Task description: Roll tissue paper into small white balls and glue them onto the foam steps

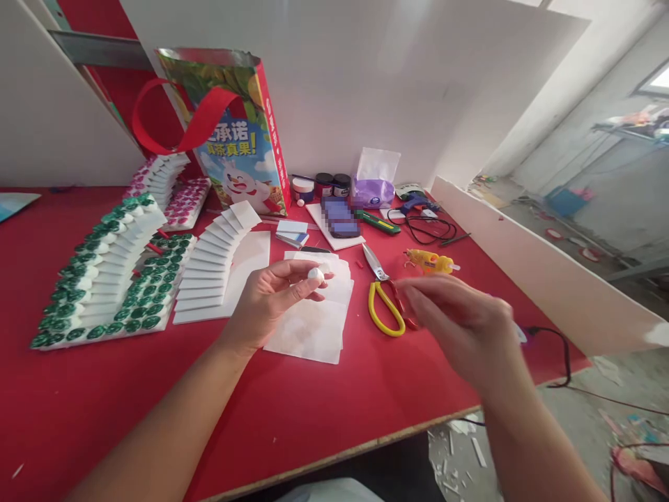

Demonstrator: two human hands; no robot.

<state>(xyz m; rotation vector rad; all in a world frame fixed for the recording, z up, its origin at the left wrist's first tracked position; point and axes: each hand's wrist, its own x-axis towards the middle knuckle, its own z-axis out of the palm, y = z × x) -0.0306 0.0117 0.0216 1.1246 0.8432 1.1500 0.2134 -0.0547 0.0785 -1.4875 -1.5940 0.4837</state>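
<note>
Between the thumb and fingers of my left hand is a small white ball, held above a stack of white paper sheets. My right hand hovers to the right of the scissors, its fingers pressed together and slightly blurred. Whatever they pinch, if anything, is hidden. The scissors lie with one yellow and one red handle, the red one partly behind my right fingers. Beyond that hand rests a yellow glue gun.
Left are white board pieces fanned like steps and a stepped piece edged with green rosettes. A printed bag stands behind. Further back lie a phone, a green cutter, jars and a purple wipes pack.
</note>
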